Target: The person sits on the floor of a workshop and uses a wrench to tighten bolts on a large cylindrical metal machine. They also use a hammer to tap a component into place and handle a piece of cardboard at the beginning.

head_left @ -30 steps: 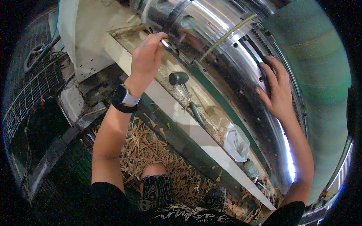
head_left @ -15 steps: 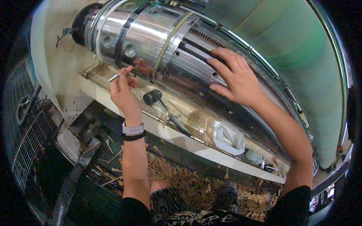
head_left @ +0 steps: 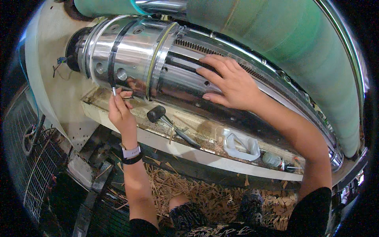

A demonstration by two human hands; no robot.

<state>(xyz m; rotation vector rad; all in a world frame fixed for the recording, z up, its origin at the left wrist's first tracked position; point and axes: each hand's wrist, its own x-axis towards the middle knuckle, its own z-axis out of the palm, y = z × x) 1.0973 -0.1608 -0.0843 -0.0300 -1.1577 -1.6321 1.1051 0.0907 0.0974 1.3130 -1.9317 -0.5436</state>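
Metal rod point(head_left: 114, 91), thin, is pinched in the left hand point(head_left: 119, 111) against the shiny steel roller point(head_left: 134, 59); it may slip. Right hand point(head_left: 233, 85) lies flat and open on the roller, beside the toothed strip point(head_left: 237, 63), which could catch fingers.

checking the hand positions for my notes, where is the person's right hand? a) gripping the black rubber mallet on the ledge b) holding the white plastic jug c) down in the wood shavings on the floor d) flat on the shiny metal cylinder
d: the right hand lies spread, palm down, on the shiny metal cylinder, while the black rubber mallet and the white plastic jug lie untouched on the ledge below.
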